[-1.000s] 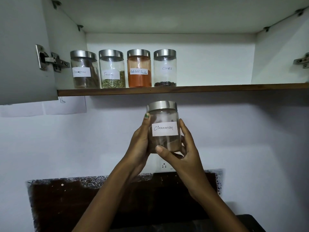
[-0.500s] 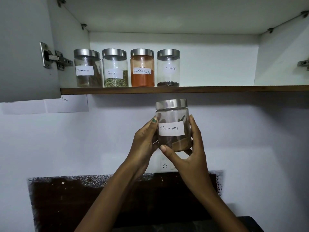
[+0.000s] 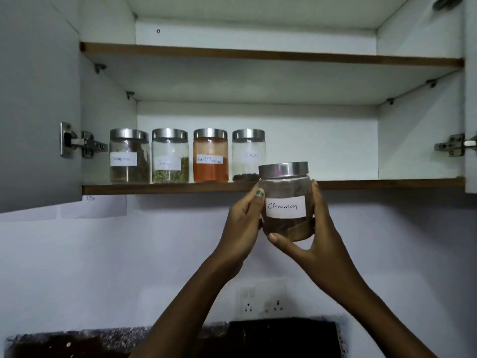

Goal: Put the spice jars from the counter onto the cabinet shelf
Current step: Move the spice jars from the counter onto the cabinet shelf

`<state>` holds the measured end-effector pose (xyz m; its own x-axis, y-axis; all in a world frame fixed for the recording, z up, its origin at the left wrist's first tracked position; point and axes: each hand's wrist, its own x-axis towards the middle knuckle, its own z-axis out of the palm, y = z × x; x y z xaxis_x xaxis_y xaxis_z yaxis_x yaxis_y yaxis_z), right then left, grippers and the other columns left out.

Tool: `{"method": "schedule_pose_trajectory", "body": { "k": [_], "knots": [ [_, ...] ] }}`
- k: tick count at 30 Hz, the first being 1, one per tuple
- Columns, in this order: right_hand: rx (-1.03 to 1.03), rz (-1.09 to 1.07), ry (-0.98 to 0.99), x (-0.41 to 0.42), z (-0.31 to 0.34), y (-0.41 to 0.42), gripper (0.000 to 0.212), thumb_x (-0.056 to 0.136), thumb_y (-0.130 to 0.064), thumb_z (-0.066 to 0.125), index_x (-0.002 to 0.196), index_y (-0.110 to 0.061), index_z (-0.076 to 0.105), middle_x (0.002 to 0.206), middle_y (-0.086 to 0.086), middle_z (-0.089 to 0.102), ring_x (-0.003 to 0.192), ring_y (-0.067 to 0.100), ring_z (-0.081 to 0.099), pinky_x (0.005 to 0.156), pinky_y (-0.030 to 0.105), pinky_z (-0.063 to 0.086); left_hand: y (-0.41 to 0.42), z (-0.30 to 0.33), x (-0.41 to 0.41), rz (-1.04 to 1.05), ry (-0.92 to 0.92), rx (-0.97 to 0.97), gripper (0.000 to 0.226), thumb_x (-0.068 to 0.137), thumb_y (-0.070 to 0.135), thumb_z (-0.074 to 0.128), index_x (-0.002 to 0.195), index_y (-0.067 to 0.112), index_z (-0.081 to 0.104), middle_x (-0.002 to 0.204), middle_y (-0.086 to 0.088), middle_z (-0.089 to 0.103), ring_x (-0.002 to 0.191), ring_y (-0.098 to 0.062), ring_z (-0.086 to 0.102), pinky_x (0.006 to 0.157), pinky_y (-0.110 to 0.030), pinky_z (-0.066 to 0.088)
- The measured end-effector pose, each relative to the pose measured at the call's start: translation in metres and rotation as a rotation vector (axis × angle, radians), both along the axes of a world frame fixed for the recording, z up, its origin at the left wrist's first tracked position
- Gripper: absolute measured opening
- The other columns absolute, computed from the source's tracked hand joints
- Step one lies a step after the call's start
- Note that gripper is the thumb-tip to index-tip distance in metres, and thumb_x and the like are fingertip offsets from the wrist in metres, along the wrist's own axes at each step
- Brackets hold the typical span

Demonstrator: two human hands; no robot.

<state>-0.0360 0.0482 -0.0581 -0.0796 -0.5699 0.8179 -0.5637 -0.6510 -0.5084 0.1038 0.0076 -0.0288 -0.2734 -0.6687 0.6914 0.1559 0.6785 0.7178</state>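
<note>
Glass cinnamon jar (image 3: 285, 202) with a steel lid was held in front of the cabinet shelf's edge (image 3: 165, 187), left hand (image 3: 242, 226) and right hand (image 3: 316, 241) curled around its sides, right of four shelved jars (image 3: 187, 156).

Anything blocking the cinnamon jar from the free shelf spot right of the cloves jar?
Nothing visible: the shelf is bare right of the cloves jar. The cinnamon jar is partly below its front edge.

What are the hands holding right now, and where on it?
Both hold the cinnamon jar by its glass sides: left hand on its left, right hand on its right, thumb at the base. Lid untouched.
</note>
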Motion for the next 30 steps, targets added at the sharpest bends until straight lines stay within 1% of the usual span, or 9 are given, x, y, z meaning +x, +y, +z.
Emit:
{"method": "schedule_pose_trajectory", "body": {
  "k": [3,5,7,9,12,16,21,25,30],
  "knots": [
    [-0.079,-0.034,-0.008,-0.014,0.028,-0.015,0.108,0.067,-0.050,0.072,0.149,-0.036,0.002,0.152,-0.013,0.030,0.132,-0.001,0.037,0.107,0.034,0.040,-0.006,0.028,-0.018,0.019,-0.026,-0.080,0.038,0.101,0.027,0.037,0.139,0.023,0.044,0.121,0.009,0.062,0.111,-0.002,0.059,0.088,-0.018,0.052],
    [-0.120,-0.053,-0.024,-0.024,0.044,-0.029,0.105,0.073,-0.041,0.073,0.150,-0.032,0.001,0.154,-0.010,0.026,0.138,0.006,0.032,0.111,0.049,0.033,-0.011,0.040,-0.033,0.079,-0.080,-0.152,0.047,0.100,0.026,0.043,0.145,0.019,0.034,0.134,0.001,0.053,0.121,-0.007,0.052,0.101,-0.026,0.047],
    [-0.138,-0.051,-0.049,-0.030,0.059,-0.043,0.104,0.077,-0.033,0.074,0.149,-0.032,-0.001,0.153,-0.006,0.029,0.138,0.012,0.035,0.109,0.053,0.032,-0.015,0.045,-0.044,0.188,-0.178,-0.248,0.059,0.099,0.029,0.045,0.150,0.020,0.018,0.148,-0.002,0.037,0.127,-0.002,0.039,0.107,-0.023,0.035],
    [-0.127,-0.042,-0.078,-0.034,0.070,-0.055,0.105,0.077,-0.033,0.074,0.149,-0.035,-0.002,0.150,-0.003,0.034,0.135,0.016,0.040,0.108,0.054,0.034,-0.023,0.046,-0.051,0.343,-0.284,-0.357,0.068,0.098,0.036,0.044,0.152,0.019,0.007,0.153,0.001,0.027,0.131,0.000,0.029,0.112,-0.024,0.026],
    [-0.106,-0.072,-0.056,-0.036,0.080,-0.073,0.105,0.077,-0.037,0.073,0.148,-0.034,-0.003,0.148,-0.003,0.039,0.129,0.018,0.047,0.106,0.049,0.038,-0.038,0.041,-0.055,0.500,-0.367,-0.434,0.071,0.098,0.041,0.041,0.152,0.016,0.004,0.154,0.000,0.028,0.141,-0.007,0.018,0.121,-0.038,0.006],
    [-0.038,-0.108,-0.001,-0.042,0.082,-0.096,0.099,0.081,-0.038,0.069,0.149,-0.029,-0.003,0.145,-0.002,0.044,0.127,0.020,0.049,0.109,0.050,0.033,-0.053,0.031,-0.058,0.580,-0.501,-0.455,0.073,0.097,0.050,0.035,0.152,0.017,0.001,0.161,-0.001,0.007,0.147,-0.008,0.000,0.114,-0.030,-0.013],
    [-0.021,-0.202,0.000,-0.046,0.077,-0.115,0.090,0.081,-0.048,0.065,0.148,-0.027,0.008,0.132,-0.003,0.055,0.124,0.020,0.048,0.110,0.038,0.023,-0.065,0.024,-0.057,0.644,-0.583,-0.496,0.073,0.097,0.051,0.035,0.152,0.016,0.001,0.161,-0.002,0.002,0.147,-0.010,-0.002,0.111,-0.028,-0.017],
    [0.000,-0.304,0.099,-0.047,0.079,-0.123,0.081,0.084,-0.057,0.054,0.144,-0.020,0.015,0.133,-0.002,0.056,0.117,0.021,0.056,0.106,0.043,0.022,-0.070,0.021,-0.059,0.713,-0.620,-0.538,0.071,0.097,0.051,0.031,0.152,0.015,0.003,0.161,-0.004,0.005,0.148,-0.013,0.002,0.113,-0.033,-0.017],
    [0.098,-0.358,0.185,-0.049,0.084,-0.123,0.091,0.088,-0.057,0.045,0.149,-0.012,-0.007,0.138,0.001,0.052,0.125,0.026,0.049,0.106,0.044,0.019,-0.072,0.018,-0.065,0.787,-0.637,-0.523,0.069,0.095,0.054,0.022,0.152,0.017,0.008,0.161,-0.003,0.008,0.148,-0.015,0.007,0.116,-0.042,-0.011]
  ]
}}
